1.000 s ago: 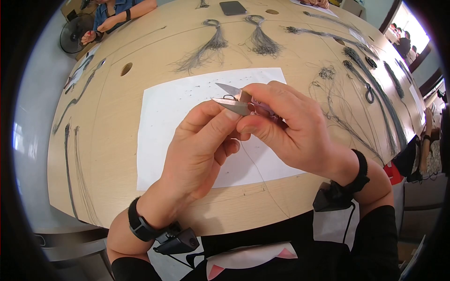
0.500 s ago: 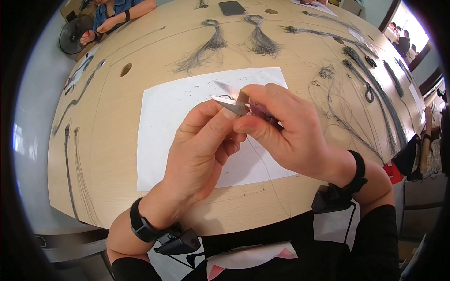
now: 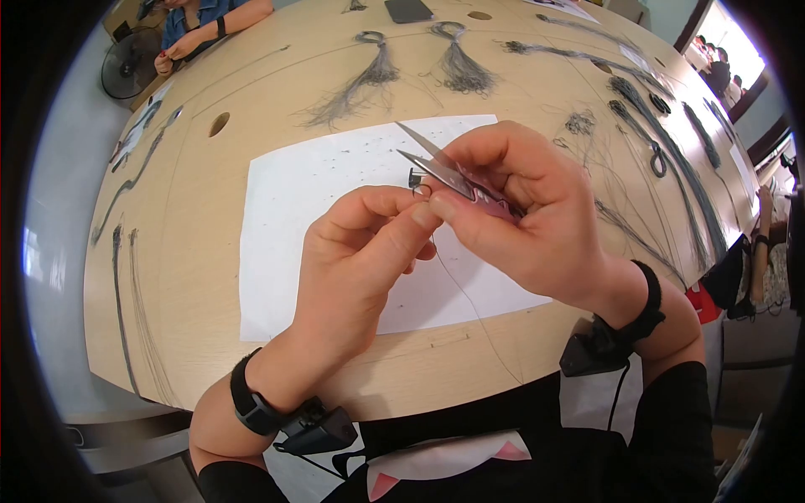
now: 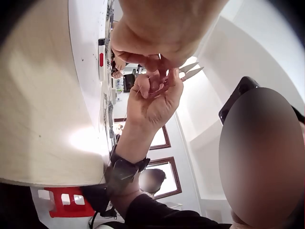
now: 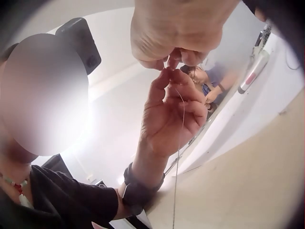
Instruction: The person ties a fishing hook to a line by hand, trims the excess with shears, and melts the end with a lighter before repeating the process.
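Note:
My left hand (image 3: 352, 251) pinches a thin line (image 3: 470, 298) between thumb and forefinger, with a small dark loop (image 3: 422, 191) showing just above the fingertips. The line hangs down towards the table's front edge, and the right wrist view shows it running below the left palm. In my right hand (image 3: 537, 210) are small pink-handled thread snips (image 3: 444, 170). Their pointed blades are spread apart and angle up to the left, above the loop. The right thumb tip meets the left fingertips, and the right fingers hide much of the handle.
Under the hands lies a white paper sheet (image 3: 277, 277) with small dark specks. Grey bundles of line (image 3: 461, 67) lie at the back, with more bundles (image 3: 671, 168) at the right and thin strands (image 3: 117, 293) at the left. Another person (image 3: 205, 29) sits across the table.
The snips have swung from around the loop at the left fingertips to above it, blades tilting higher. The right thumb has come against the left fingertips, and the loop shows more clearly.

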Available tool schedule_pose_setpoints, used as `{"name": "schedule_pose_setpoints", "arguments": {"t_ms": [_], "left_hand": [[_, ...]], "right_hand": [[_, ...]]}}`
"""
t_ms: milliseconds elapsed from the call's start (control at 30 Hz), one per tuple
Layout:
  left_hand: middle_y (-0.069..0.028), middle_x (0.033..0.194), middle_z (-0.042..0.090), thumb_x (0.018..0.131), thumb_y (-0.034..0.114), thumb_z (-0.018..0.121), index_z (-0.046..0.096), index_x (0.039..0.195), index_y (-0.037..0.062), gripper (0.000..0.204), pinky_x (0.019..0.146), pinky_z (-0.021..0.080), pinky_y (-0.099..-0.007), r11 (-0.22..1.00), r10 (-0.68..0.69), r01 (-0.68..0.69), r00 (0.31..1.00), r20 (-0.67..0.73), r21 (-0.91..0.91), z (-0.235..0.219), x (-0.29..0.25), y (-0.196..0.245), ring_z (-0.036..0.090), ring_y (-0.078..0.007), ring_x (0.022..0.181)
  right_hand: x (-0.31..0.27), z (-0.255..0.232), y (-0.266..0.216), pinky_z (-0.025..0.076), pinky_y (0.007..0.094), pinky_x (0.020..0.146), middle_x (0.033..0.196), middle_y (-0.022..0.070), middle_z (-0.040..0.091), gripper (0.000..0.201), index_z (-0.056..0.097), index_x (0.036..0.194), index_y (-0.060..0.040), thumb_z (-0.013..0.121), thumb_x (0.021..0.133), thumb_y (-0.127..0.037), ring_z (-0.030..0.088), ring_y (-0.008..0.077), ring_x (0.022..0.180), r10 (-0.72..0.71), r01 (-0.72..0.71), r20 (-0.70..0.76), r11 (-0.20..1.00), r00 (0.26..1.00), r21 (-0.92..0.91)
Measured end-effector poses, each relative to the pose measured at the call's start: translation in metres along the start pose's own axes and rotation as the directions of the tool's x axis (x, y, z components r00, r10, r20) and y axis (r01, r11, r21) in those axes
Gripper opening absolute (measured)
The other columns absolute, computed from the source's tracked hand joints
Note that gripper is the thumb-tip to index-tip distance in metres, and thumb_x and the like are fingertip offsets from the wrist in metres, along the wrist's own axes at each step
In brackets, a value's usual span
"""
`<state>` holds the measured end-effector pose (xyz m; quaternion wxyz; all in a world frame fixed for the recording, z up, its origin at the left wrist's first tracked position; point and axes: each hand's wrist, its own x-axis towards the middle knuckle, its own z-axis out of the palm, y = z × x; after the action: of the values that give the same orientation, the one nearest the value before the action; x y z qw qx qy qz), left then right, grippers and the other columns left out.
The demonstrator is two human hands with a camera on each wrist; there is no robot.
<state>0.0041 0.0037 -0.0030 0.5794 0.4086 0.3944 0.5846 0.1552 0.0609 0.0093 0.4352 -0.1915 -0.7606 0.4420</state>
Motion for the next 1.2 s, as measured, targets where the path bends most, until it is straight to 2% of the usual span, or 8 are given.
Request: {"name": "schedule_pose_setpoints", "arguments": {"t_ms": [133, 300, 433, 533, 633, 700, 900, 1200], "left_hand": [[-0.0006, 0.073, 0.057, 0.078, 0.009, 0.059, 0.057, 0.082, 0.0027, 0.008, 0.057, 0.04, -0.0178, 0.998, 0.012, -0.01, 1.0, -0.021, 0.068, 0.002, 0.0005, 0.0007, 0.052, -0.0063, 0.065], [-0.0013, 0.073, 0.058, 0.079, 0.008, 0.057, 0.057, 0.082, 0.0016, 0.007, 0.058, 0.041, -0.0177, 0.977, 0.103, -0.11, 0.994, 0.046, 0.184, -0.003, 0.0054, -0.0002, 0.051, -0.006, 0.064], [-0.0017, 0.074, 0.058, 0.08, 0.009, 0.056, 0.058, 0.084, 0.0009, 0.009, 0.057, 0.04, -0.0182, 0.983, 0.076, -0.077, 0.997, 0.014, 0.164, -0.0034, 0.0039, 0.0, 0.051, -0.0061, 0.063], [-0.0021, 0.076, 0.059, 0.08, 0.009, 0.056, 0.058, 0.085, 0.0007, 0.01, 0.058, 0.04, -0.0184, 0.996, 0.05, -0.048, 0.998, -0.026, 0.072, -0.0042, 0.0031, -0.0005, 0.052, -0.0066, 0.064], [-0.0029, 0.078, 0.059, 0.08, 0.01, 0.056, 0.058, 0.086, 0.0005, 0.011, 0.06, 0.042, -0.0191, 0.996, 0.028, -0.027, 1.0, -0.009, 0.085, -0.0037, 0.0021, 0.0017, 0.052, -0.0075, 0.065], [-0.0029, 0.079, 0.059, 0.08, 0.01, 0.056, 0.058, 0.086, 0.0005, 0.012, 0.061, 0.042, -0.0195, 0.996, 0.027, -0.025, 1.0, -0.015, 0.082, -0.0002, 0.0015, 0.004, 0.052, -0.0078, 0.066], [-0.0031, 0.079, 0.059, 0.08, 0.011, 0.057, 0.058, 0.085, 0.0001, 0.012, 0.062, 0.043, -0.0204, 0.997, 0.05, -0.05, 0.999, 0.003, 0.064, -0.0015, 0.0024, -0.0002, 0.052, -0.0083, 0.067], [-0.0042, 0.078, 0.058, 0.079, 0.002, 0.053, 0.057, 0.085, -0.0001, 0.008, 0.063, 0.044, -0.0208, 0.993, 0.106, -0.109, 0.993, 0.061, 0.046, -0.0003, -0.0008, -0.0015, 0.053, -0.0083, 0.071]], "right_hand": [[0.0014, 0.0007, -0.0005, 0.046, 0.022, 0.062, 0.078, 0.0092, 0.057, 0.023, 0.052, 0.089, 0.0012, 0.059, 0.068, 0.0, 0.057, 0.0116, 0.071, 0.009, -0.01, -0.101, 1.0, 0.995, -0.005], [0.0027, -0.0034, -0.0064, 0.042, 0.0192, 0.061, 0.081, 0.0038, 0.056, 0.026, 0.051, 0.091, -0.0005, 0.058, 0.067, 0.006, 0.052, 0.0067, 0.068, -0.145, 0.134, -0.009, 0.935, 0.989, -0.328], [0.0027, -0.0003, -0.0013, 0.043, 0.0193, 0.06, 0.079, 0.0037, 0.056, 0.025, 0.052, 0.089, -0.0011, 0.058, 0.066, 0.006, 0.052, 0.0069, 0.066, -0.169, 0.15, -0.038, 0.943, 0.985, -0.296], [0.0021, 0.0007, -0.0049, 0.047, 0.0254, 0.058, 0.078, 0.0084, 0.055, 0.021, 0.052, 0.086, -0.0019, 0.06, 0.067, 0.001, 0.058, 0.017, 0.069, -0.131, 0.117, -0.027, 0.948, 0.991, -0.296], [0.0016, -0.0006, -0.0043, 0.047, 0.0248, 0.057, 0.077, 0.0077, 0.055, 0.021, 0.052, 0.085, -0.0021, 0.06, 0.066, 0.0, 0.058, 0.0163, 0.067, -0.162, 0.153, 0.005, 0.92, 0.987, -0.361], [0.0003, -0.0026, -0.0005, 0.039, 0.0167, 0.059, 0.082, 0.0041, 0.054, 0.028, 0.047, 0.094, 0.001, 0.053, 0.068, 0.007, 0.049, 0.0043, 0.069, -0.09, 0.083, -0.028, 0.976, 0.996, -0.202], [0.0003, 0.0007, -0.0045, 0.038, 0.0155, 0.059, 0.079, 0.0022, 0.051, 0.026, 0.046, 0.093, 0.001, 0.052, 0.068, 0.007, 0.047, 0.0037, 0.068, 0.036, -0.036, 0.009, 0.997, 0.999, -0.068], [0.0015, 0.0037, -0.0064, 0.041, 0.0188, 0.052, 0.074, 0.0018, 0.051, 0.029, 0.049, 0.087, -0.0042, 0.059, 0.062, 0.006, 0.05, 0.0062, 0.059, -0.13, 0.135, 0.037, 0.949, 0.991, -0.284]]}}
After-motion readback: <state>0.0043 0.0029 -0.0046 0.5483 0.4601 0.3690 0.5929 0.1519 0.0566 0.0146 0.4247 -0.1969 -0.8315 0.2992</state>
